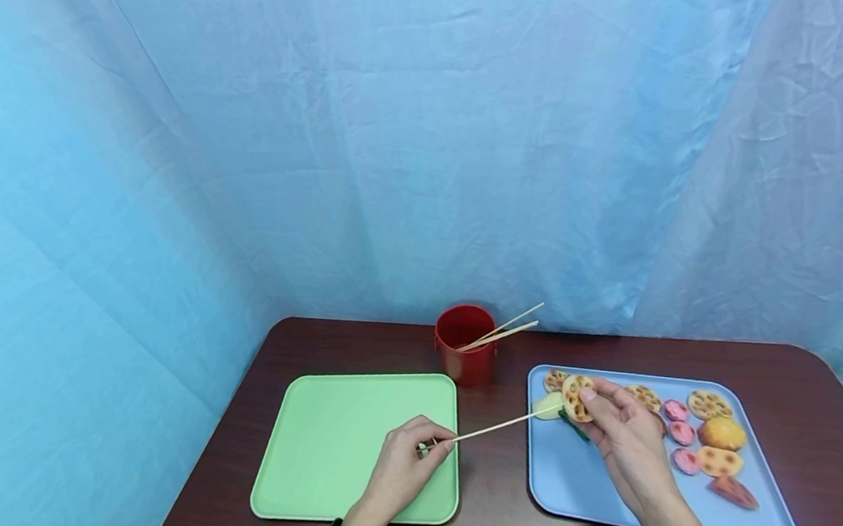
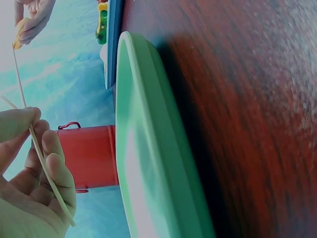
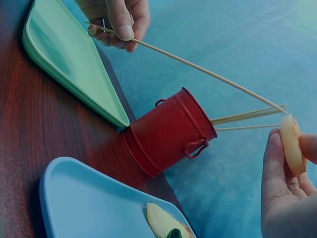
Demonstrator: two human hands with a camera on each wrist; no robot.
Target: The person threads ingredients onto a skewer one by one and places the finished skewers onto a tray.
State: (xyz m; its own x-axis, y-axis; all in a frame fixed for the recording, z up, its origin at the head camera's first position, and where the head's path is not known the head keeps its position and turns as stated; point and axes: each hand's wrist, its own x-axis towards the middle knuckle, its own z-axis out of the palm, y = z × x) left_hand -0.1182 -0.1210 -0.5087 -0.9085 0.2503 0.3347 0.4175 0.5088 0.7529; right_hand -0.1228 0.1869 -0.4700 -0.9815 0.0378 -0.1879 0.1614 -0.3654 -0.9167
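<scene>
My left hand (image 1: 404, 460) pinches a thin wooden skewer (image 1: 493, 427) between thumb and fingers, over the right part of the green tray (image 1: 352, 449). The skewer slants up toward my right hand (image 1: 630, 457), which holds a lotus root slice (image 1: 578, 398) above the blue tray's left part. In the right wrist view the skewer's tip meets the edge of the lotus root slice (image 3: 293, 146), gripped between thumb and fingers. Below it on the blue tray (image 1: 582, 486) lie a pale slice (image 1: 548, 405) and a dark green piece (image 1: 574, 427), partly covered in the head view.
A red bucket (image 1: 464, 346) with several skewers leaning out stands behind the trays. More food pieces lie on the blue tray: lotus root slices (image 1: 710, 404), pink rounds (image 1: 682, 433), a yellow piece (image 1: 723, 433) and a brown wing-shaped piece (image 1: 734, 492). A blue curtain hangs behind the table.
</scene>
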